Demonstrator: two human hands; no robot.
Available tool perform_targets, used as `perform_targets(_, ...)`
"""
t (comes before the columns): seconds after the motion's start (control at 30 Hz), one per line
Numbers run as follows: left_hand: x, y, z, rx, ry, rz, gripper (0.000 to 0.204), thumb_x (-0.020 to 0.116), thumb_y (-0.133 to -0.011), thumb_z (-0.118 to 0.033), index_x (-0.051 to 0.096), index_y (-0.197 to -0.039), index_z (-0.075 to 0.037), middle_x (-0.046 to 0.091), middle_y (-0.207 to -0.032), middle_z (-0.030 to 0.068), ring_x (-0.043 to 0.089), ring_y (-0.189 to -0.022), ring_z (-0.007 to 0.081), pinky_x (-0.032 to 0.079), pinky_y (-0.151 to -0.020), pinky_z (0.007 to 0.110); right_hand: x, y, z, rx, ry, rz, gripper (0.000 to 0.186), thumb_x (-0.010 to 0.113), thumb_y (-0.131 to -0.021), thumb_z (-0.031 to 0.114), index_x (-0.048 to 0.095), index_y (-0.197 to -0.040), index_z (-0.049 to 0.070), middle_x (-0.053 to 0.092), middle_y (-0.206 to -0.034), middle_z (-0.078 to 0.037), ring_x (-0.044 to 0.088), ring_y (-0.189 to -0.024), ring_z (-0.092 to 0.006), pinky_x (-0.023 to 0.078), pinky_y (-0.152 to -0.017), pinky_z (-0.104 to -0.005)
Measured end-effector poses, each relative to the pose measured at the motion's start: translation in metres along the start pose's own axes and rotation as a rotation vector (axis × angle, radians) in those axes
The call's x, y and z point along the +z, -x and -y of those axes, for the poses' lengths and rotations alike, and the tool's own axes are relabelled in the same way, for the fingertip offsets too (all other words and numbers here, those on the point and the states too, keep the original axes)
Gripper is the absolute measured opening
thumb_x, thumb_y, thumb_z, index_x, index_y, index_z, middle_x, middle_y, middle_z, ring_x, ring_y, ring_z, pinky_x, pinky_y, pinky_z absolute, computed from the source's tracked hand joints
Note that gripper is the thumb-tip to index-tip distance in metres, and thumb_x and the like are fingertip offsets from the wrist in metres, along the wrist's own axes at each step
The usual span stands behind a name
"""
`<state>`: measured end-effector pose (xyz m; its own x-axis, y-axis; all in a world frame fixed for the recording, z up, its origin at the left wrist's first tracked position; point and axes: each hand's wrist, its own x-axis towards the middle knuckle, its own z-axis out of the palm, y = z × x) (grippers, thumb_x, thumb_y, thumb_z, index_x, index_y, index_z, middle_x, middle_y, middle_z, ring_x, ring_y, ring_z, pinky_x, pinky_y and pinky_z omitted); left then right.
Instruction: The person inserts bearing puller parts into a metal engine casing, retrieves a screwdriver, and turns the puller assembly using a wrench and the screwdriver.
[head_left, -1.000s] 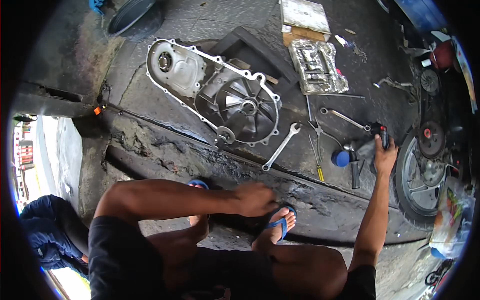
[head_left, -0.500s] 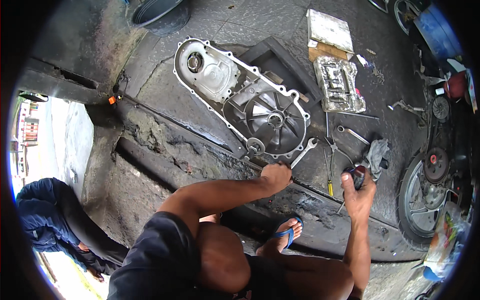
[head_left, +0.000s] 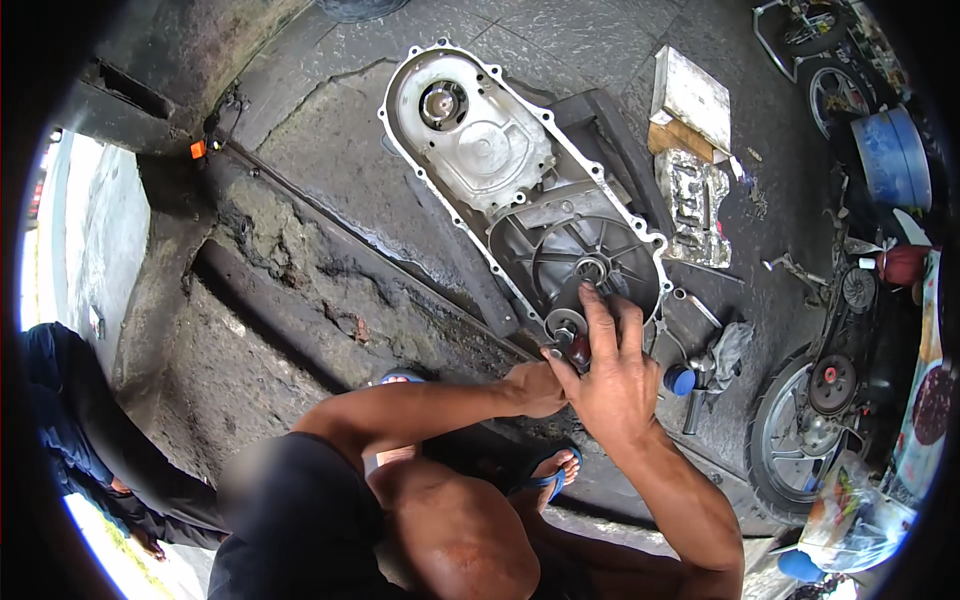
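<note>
A metal engine casing (head_left: 480,140) lies diagonally on dark blocks, with a bolted round puller-like part (head_left: 563,328) at its lower end. My right hand (head_left: 612,375) is over that part, holding a dark red tool (head_left: 579,350) that its fingers largely cover; my forefinger reaches toward the bearing hub (head_left: 590,270). My left hand (head_left: 535,388) is closed just beside and below it, at the casing's lower edge; what it holds is hidden. A grey rag (head_left: 732,350), a blue cap (head_left: 679,380) and a short metal tube (head_left: 697,310) lie to the right.
A tool tray (head_left: 690,210) and white box (head_left: 690,95) lie beyond the casing. A motorbike wheel (head_left: 790,440), plastic bags (head_left: 845,525) and a blue bucket (head_left: 890,160) are at right. Another person's dark-clothed legs (head_left: 120,460) are at left, beside the rough concrete step (head_left: 280,290).
My right hand has carried the dark red tool from among the tools leftward onto the casing. My left hand has moved forward to its lower edge. The view has shifted.
</note>
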<state>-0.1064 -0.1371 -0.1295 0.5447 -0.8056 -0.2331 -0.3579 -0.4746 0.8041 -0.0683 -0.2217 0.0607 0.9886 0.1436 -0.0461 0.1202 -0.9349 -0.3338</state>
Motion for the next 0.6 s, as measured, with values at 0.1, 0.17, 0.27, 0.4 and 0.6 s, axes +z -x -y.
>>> perform_targets(0.1, 0.002, 0.06, 0.036, 0.01, 0.009, 0.086, 0.034, 0.053, -0.099, -0.033, 0.065, -0.096, -0.002, 0.07, -0.088, 0.0226, 0.07, -0.079, 0.0421, 0.057, -0.075, 0.051, 0.014, -0.008, 0.0, -0.011, 0.005, -0.03, 0.075, 0.087, -0.068, 0.014, 0.056, -0.136, 0.011, 0.054, -0.129, -0.014, 0.07, -0.092, -0.0335, 0.061, -0.07, -0.0411)
perform_targets(0.17, -0.021, 0.103, 0.043, -0.066, 0.157, 0.064, 0.036, 0.053, -0.1, -0.037, 0.064, -0.093, -0.003, 0.067, -0.079, 0.0242, 0.067, -0.072, 0.0443, 0.055, -0.072, 0.053, 0.016, -0.006, -0.004, 0.011, -0.068, -0.048, 0.072, 0.085, -0.062, 0.005, 0.06, -0.129, 0.01, 0.056, -0.131, -0.013, 0.069, -0.103, -0.0334, 0.061, -0.078, -0.0409)
perform_targets(0.27, -0.044, 0.148, 0.054, -0.116, 0.251, 0.108, 0.038, 0.053, -0.1, -0.041, 0.066, -0.095, -0.005, 0.066, -0.076, 0.024, 0.066, -0.072, 0.0442, 0.052, -0.071, 0.053, 0.021, -0.002, -0.01, 0.0, -0.118, -0.121, 0.069, 0.084, -0.063, 0.003, 0.06, -0.128, 0.008, 0.058, -0.132, -0.014, 0.07, -0.103, -0.0334, 0.061, -0.079, -0.0413)
perform_targets(0.4, -0.054, 0.189, 0.061, -0.212, 0.142, 0.134, 0.036, 0.054, -0.099, -0.044, 0.07, -0.1, -0.012, 0.068, -0.084, 0.0261, 0.066, -0.082, 0.0479, 0.051, -0.079, 0.056, 0.027, -0.009, -0.003, -0.052, -0.126, -0.199, 0.059, 0.082, -0.066, 0.001, 0.063, -0.122, 0.003, 0.064, -0.124, -0.018, 0.071, -0.101, -0.0321, 0.06, -0.08, -0.0374)
perform_targets(0.6, -0.067, 0.206, 0.072, -0.142, 0.415, -0.085, 0.033, 0.061, -0.097, -0.04, 0.067, -0.087, -0.009, 0.061, -0.069, 0.0216, 0.062, -0.07, 0.0455, 0.049, -0.069, 0.052, 0.024, -0.005, -0.012, -0.207, -0.15, -0.313, 0.053, 0.084, -0.069, 0.006, 0.063, -0.117, -0.002, 0.066, -0.12, -0.02, 0.072, -0.097, -0.032, 0.06, -0.077, -0.0361)
